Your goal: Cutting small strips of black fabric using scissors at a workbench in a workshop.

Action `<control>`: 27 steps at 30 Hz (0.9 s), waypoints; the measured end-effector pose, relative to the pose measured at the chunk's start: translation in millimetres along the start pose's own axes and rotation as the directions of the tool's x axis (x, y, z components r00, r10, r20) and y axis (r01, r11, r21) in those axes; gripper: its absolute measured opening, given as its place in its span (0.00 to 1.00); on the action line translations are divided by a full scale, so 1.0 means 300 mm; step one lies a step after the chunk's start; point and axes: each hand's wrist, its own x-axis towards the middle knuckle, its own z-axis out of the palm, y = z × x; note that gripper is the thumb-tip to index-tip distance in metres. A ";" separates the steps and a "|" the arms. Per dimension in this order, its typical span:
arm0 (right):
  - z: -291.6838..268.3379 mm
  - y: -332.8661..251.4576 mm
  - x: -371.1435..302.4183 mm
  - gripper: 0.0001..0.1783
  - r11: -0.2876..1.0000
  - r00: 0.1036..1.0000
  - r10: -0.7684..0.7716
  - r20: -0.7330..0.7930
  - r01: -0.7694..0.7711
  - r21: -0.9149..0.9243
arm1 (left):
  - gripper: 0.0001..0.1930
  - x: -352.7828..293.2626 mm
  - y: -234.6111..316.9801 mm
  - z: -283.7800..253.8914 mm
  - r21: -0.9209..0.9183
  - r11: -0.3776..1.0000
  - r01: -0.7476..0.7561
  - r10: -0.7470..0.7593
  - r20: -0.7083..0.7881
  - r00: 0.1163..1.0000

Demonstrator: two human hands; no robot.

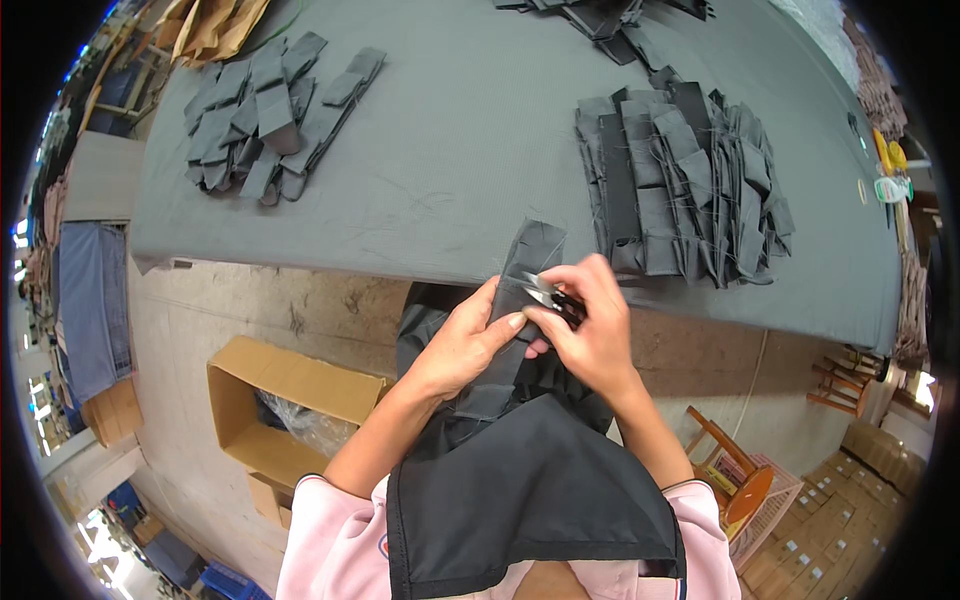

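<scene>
A long dark grey fabric strip point(535, 245) runs from the near table edge down toward my lap, with frayed threads along it. My left hand point(458, 345) grips the strip, thumb on top and fingers partly hidden beneath it. Closed around a pair of thread snips point(543, 291), my right hand point(597, 335) sits against the strip's right side. The snips' pointed metal blades lie over the fabric, near my left thumb. Dark cloth hangs below the strip, above the black apron point(530, 490).
A grey-covered table point(440, 130) spans the front. On it lie a left pile of folded grey strips point(250, 125), a larger right pile point(690, 185) and dark pieces point(600, 20) at the far edge. A cardboard box point(235, 400) and a wooden chair point(745, 490) stand on the floor.
</scene>
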 end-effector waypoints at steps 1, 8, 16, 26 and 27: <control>0.004 -0.001 0.001 0.14 0.990 0.992 0.120 0.046 -0.123 0.067 | 0.18 0.000 0.011 0.005 -0.070 0.996 0.058 -0.059 -0.007 0.998; 0.087 0.005 -0.100 0.13 0.949 0.986 0.162 -0.032 -0.146 0.279 | 0.35 -0.019 -0.074 0.003 -0.112 0.982 0.154 -0.172 -0.182 0.968; 0.016 -0.045 -0.015 0.10 0.988 0.988 -0.154 -0.028 0.155 0.026 | 0.29 -0.019 -0.042 -0.002 0.251 0.965 0.079 -0.036 -0.174 0.984; -0.040 -0.037 0.011 0.13 1.000 0.988 0.007 0.155 -0.005 -0.008 | 0.21 -0.040 0.023 -0.031 0.190 0.968 0.165 -0.151 -0.085 0.985; -0.048 -0.035 0.004 0.15 0.996 0.984 -0.035 0.175 0.048 -0.072 | 0.21 -0.038 0.030 -0.027 0.217 0.963 0.159 -0.143 -0.087 0.986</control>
